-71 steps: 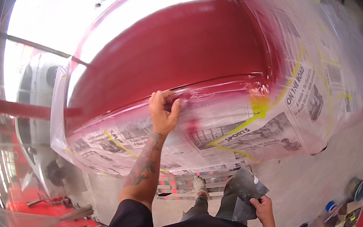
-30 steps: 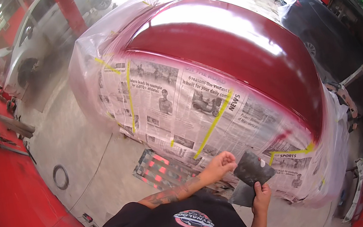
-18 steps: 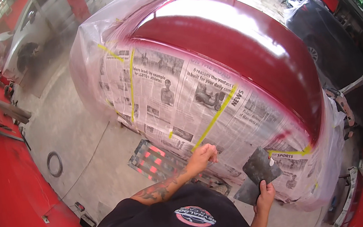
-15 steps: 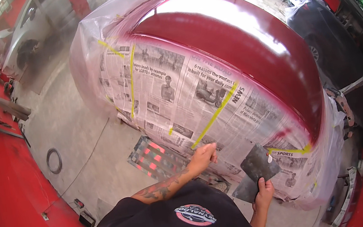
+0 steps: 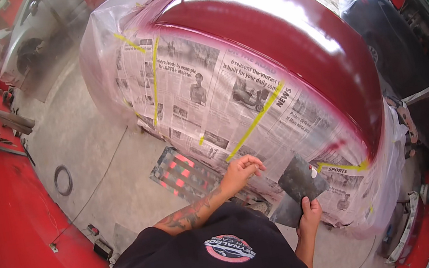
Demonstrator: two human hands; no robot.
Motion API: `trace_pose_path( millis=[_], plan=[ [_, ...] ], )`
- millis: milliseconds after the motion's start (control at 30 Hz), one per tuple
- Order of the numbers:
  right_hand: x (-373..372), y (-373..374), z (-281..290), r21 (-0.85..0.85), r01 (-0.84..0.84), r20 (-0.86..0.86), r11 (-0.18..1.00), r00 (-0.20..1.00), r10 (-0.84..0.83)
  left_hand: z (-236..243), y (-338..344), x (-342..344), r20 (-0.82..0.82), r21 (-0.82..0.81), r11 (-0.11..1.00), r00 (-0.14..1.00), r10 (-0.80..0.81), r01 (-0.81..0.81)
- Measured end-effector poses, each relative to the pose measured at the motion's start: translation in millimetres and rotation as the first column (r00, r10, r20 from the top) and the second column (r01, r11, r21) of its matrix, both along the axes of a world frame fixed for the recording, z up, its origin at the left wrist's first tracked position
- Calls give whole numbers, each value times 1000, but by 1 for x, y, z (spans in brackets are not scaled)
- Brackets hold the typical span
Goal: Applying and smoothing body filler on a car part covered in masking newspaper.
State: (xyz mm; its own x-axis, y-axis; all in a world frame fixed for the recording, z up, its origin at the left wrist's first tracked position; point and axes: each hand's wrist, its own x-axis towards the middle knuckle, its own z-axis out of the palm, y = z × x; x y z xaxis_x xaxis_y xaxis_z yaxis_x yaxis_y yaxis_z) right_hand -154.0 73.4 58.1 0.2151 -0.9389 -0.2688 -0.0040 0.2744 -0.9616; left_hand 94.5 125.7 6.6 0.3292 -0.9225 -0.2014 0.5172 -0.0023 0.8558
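Note:
My left hand (image 5: 241,170) is raised over the newspaper masking (image 5: 194,109), its fingers loosely bent and apart, with nothing visible in them. My right hand (image 5: 308,217) grips overlapping dark grey sheets (image 5: 299,177), thumb on top; a small white patch shows near their upper right edge. These sit just right of my left hand, in front of the masked car. A glossy dark red panel (image 5: 321,66) rises above the newspaper, which carries yellow tape (image 5: 255,122) and translucent plastic (image 5: 100,68) around the sides.
A patterned board (image 5: 173,171) lies under the masked car. A coiled hose (image 5: 62,180) and cable lie on the concrete floor (image 5: 76,144). A red wall (image 5: 17,232) runs along the left. A white car (image 5: 26,43) stands behind, a black car (image 5: 391,44) at right.
Since 2.4 seconds ago my view has turned along the car and my left hand has left the panel's edge. Over the last half second its fingers loosened and both hands rose slightly in view.

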Motion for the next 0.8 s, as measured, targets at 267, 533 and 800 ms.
trace_pose_path(
  millis=[267,533,800],
  plan=[
    [3,3,-2,-4,-31,-22,1000,999,31,-19,0,3,-18,-62,994,996,84,-85],
    [6,6,0,4,-33,-36,999,999,33,-5,-2,7,-14,11,995,995,96,-96],
    [-1,8,-2,8,-14,-30,1000,999,15,-18,5,7,-55,41,998,997,44,-42]
  ],
)
